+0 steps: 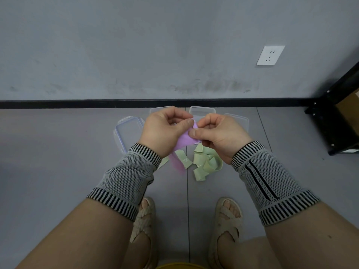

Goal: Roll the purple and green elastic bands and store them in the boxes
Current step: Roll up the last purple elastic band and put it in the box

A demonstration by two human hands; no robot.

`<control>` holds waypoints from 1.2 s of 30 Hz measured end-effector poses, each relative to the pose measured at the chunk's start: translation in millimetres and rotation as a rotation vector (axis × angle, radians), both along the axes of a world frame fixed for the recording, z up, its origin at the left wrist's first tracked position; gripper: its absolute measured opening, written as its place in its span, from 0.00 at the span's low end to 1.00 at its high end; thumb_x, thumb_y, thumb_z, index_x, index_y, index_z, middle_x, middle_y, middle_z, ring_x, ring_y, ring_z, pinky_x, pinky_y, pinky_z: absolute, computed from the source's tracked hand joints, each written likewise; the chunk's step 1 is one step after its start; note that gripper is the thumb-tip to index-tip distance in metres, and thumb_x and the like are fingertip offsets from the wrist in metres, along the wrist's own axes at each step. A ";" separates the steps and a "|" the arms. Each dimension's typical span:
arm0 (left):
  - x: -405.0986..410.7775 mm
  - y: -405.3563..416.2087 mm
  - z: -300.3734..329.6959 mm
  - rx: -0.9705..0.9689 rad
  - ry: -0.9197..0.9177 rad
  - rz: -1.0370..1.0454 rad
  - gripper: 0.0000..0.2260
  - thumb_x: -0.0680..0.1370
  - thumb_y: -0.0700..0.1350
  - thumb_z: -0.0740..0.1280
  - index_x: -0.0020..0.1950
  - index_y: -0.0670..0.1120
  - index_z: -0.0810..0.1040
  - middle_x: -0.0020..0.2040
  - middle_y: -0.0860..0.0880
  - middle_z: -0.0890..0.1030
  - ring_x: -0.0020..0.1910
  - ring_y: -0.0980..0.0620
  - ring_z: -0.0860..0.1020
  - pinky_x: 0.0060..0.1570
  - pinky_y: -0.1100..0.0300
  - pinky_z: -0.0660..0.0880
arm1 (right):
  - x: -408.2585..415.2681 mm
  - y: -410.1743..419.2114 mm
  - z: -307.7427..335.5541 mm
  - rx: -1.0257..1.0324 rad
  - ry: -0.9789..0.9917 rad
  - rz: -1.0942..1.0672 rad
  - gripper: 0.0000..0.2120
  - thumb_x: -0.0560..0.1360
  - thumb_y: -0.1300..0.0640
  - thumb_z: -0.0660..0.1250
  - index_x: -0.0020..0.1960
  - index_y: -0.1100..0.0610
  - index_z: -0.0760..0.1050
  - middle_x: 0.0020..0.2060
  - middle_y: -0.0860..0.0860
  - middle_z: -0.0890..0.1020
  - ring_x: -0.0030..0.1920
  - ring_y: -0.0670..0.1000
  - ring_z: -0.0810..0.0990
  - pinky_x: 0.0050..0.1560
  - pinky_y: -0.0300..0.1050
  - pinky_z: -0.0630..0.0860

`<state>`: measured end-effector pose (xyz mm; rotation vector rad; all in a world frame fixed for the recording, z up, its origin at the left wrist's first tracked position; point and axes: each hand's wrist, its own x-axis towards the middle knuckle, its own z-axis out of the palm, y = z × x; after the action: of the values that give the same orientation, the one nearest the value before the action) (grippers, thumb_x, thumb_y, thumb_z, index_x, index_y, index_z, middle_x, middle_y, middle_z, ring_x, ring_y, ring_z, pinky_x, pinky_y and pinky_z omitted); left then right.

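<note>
A purple elastic band [184, 140] hangs between my hands, its upper end held up and its lower end trailing down toward the floor. My left hand [165, 129] pinches that upper end with thumb and fingers. My right hand [215, 133] pinches the same end from the other side. A green elastic band [206, 164] lies loose and crumpled on the grey floor below my hands. Clear plastic boxes stand on the floor behind my hands: one open at the left [128, 131], others partly hidden [202, 111].
A black baseboard [77, 104] runs along the grey wall, with a white socket [270, 55] above. A black metal rack leg [334, 121] stands at the right. My two sandalled feet [227, 220] are below on the floor.
</note>
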<state>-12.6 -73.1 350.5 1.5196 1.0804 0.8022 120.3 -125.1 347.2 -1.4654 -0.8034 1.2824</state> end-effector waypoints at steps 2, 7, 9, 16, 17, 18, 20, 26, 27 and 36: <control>-1.6 1.0 0.4 -0.009 -0.021 0.019 0.05 0.72 0.39 0.72 0.39 0.48 0.80 0.38 0.44 0.83 0.37 0.52 0.80 0.43 0.56 0.79 | 2.3 -0.8 0.7 0.000 0.050 0.034 0.07 0.69 0.66 0.72 0.41 0.58 0.76 0.30 0.50 0.80 0.30 0.45 0.77 0.34 0.38 0.73; -2.4 2.3 -0.9 0.021 -0.010 0.017 0.06 0.72 0.39 0.72 0.39 0.49 0.80 0.37 0.47 0.82 0.37 0.55 0.79 0.43 0.60 0.78 | 5.5 -3.0 1.2 0.008 0.062 0.108 0.07 0.74 0.65 0.67 0.50 0.58 0.80 0.38 0.52 0.83 0.36 0.46 0.80 0.41 0.38 0.78; -1.4 2.2 -2.1 0.062 0.019 0.005 0.06 0.72 0.39 0.72 0.39 0.50 0.80 0.36 0.50 0.81 0.36 0.56 0.79 0.42 0.62 0.77 | 4.1 -3.7 1.5 0.009 0.019 0.121 0.09 0.74 0.66 0.67 0.53 0.60 0.79 0.39 0.54 0.83 0.36 0.46 0.79 0.38 0.36 0.78; -7.8 7.1 -11.0 0.141 0.175 -0.050 0.05 0.73 0.49 0.70 0.48 0.54 0.78 0.43 0.56 0.80 0.41 0.57 0.79 0.47 0.61 0.76 | 9.4 -3.7 1.7 -0.011 0.035 0.063 0.06 0.75 0.68 0.65 0.45 0.60 0.79 0.34 0.54 0.80 0.33 0.48 0.77 0.34 0.35 0.77; -9.0 7.6 -12.3 0.128 0.217 -0.077 0.06 0.72 0.53 0.68 0.47 0.55 0.77 0.43 0.56 0.80 0.42 0.56 0.79 0.48 0.61 0.75 | 10.7 -4.4 2.1 -0.013 0.058 0.059 0.06 0.75 0.68 0.65 0.45 0.60 0.79 0.34 0.54 0.80 0.33 0.48 0.77 0.34 0.35 0.77; -9.7 7.7 -13.2 0.130 0.266 -0.117 0.04 0.72 0.54 0.66 0.44 0.56 0.76 0.41 0.56 0.80 0.41 0.56 0.78 0.46 0.60 0.75 | 11.9 -4.8 2.2 -0.013 0.074 0.062 0.06 0.75 0.69 0.64 0.45 0.61 0.79 0.34 0.54 0.80 0.32 0.47 0.77 0.34 0.34 0.77; -10.7 6.7 -13.6 0.173 0.371 -0.187 0.08 0.76 0.51 0.65 0.37 0.55 0.74 0.34 0.55 0.77 0.34 0.57 0.74 0.38 0.61 0.70 | 14.1 -5.5 1.8 -0.016 0.082 0.071 0.06 0.75 0.68 0.64 0.47 0.63 0.79 0.35 0.56 0.80 0.32 0.47 0.77 0.33 0.35 0.77; -13.3 8.6 -7.6 0.201 0.313 -0.138 0.11 0.78 0.44 0.65 0.36 0.52 0.72 0.36 0.50 0.77 0.35 0.53 0.73 0.39 0.57 0.71 | 16.8 -6.0 2.7 -0.024 0.098 0.052 0.05 0.75 0.68 0.64 0.49 0.64 0.78 0.34 0.54 0.80 0.31 0.46 0.78 0.34 0.35 0.78; -12.9 7.9 -7.3 0.204 0.309 -0.138 0.10 0.78 0.44 0.65 0.36 0.51 0.73 0.38 0.48 0.78 0.36 0.52 0.73 0.38 0.58 0.71 | 16.2 -5.9 3.1 -0.023 0.100 0.047 0.04 0.75 0.68 0.65 0.47 0.63 0.78 0.33 0.53 0.80 0.30 0.46 0.78 0.34 0.35 0.77; -8.6 3.8 -4.5 0.261 0.309 -0.113 0.05 0.77 0.45 0.65 0.43 0.46 0.76 0.35 0.50 0.77 0.34 0.54 0.73 0.33 0.63 0.69 | 11.7 -3.4 5.0 -0.021 0.066 0.001 0.07 0.72 0.69 0.68 0.40 0.59 0.75 0.31 0.53 0.78 0.29 0.46 0.75 0.30 0.34 0.74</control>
<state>-21.2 -69.3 345.9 1.9555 1.1319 0.6628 131.9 -128.6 352.1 -1.4322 -0.7493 1.3369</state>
